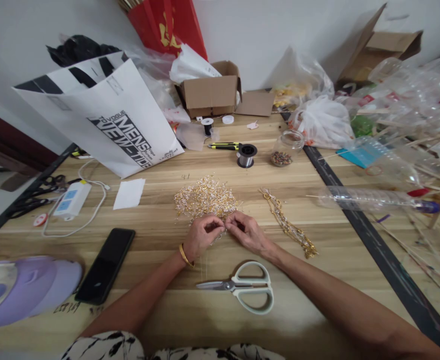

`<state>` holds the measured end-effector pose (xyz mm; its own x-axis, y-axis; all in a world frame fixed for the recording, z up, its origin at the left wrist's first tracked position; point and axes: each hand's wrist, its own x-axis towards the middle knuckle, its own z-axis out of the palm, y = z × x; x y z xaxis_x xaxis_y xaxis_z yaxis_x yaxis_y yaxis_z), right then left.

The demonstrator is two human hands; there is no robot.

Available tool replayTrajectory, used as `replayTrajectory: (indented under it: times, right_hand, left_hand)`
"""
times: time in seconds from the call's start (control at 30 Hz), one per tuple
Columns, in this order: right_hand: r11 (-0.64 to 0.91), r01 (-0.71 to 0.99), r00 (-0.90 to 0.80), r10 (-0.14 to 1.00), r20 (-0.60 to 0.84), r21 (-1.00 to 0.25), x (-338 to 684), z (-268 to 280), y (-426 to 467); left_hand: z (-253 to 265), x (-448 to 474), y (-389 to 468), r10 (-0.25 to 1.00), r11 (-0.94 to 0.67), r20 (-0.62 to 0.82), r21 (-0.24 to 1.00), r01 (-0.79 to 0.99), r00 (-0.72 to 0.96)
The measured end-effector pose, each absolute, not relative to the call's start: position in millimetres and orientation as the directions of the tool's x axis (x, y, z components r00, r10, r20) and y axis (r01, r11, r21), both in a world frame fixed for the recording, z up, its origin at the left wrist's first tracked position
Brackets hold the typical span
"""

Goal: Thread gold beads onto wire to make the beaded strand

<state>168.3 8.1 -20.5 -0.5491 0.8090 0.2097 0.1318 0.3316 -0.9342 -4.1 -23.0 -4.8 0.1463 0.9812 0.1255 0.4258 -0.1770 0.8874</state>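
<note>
My left hand (204, 234) and my right hand (247, 231) meet fingertip to fingertip at the near edge of a loose pile of gold and silver beads (204, 196). Both hands are closed in a pinch. What lies between the fingertips is too small to make out, though fine pale threads hang below my left hand. Scissors with whitish handles (253, 287) lie just in front of me, blades pointing left. To the right of my right hand rests a bundle of gold and silver beaded strands (289, 225).
Behind the pile are a wire spool (247, 156), a yellow-black utility knife (224, 146) and a jar of beads (285, 150). A phone (107, 265), power strip (71, 200) and white shopping bag (110, 115) stand left. Plastic bottles (377, 197) crowd the right side.
</note>
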Motion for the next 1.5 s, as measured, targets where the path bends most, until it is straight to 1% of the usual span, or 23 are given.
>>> replayTrajectory:
  times: [0.23, 0.6, 0.83, 1.07, 1.33, 1.5]
  right_hand:
    - [0.334, 0.144, -0.550, 0.810, 0.205, -0.932, 168.5, -18.8, 7.4]
    - [0.336, 0.141, -0.555, 0.806, 0.206, -0.931, 168.8, -18.5, 8.2]
    - [0.323, 0.136, -0.554, 0.809, 0.199, -0.937, 168.8, -18.6, 8.2]
    - [0.326, 0.134, -0.556, 0.806, 0.201, -0.936, 168.9, -17.9, 8.2]
    - [0.302, 0.137, -0.544, 0.819, 0.184, -0.943, 167.9, -15.3, 7.7]
    - [0.305, 0.141, -0.542, 0.820, 0.185, -0.942, 168.0, -15.2, 7.9]
  left_hand:
    - [-4.5, -5.8, -22.3, 0.965, -0.262, 0.211, 0.831, 0.491, 0.158]
    - [-0.9, -3.8, -24.1, 0.914, -0.406, 0.353, 0.771, 0.490, 0.202]
    - [-2.3, -4.2, -27.1, 0.929, -0.368, 0.328, 0.750, 0.550, 0.173]
    - [-0.4, -4.1, -26.2, 0.898, -0.436, 0.382, 0.719, 0.541, 0.217]
    - [0.9, -3.7, -25.7, 0.895, -0.443, 0.381, 0.691, 0.571, 0.234]
    - [-0.4, -3.1, -25.9, 0.906, -0.419, 0.365, 0.706, 0.570, 0.213]
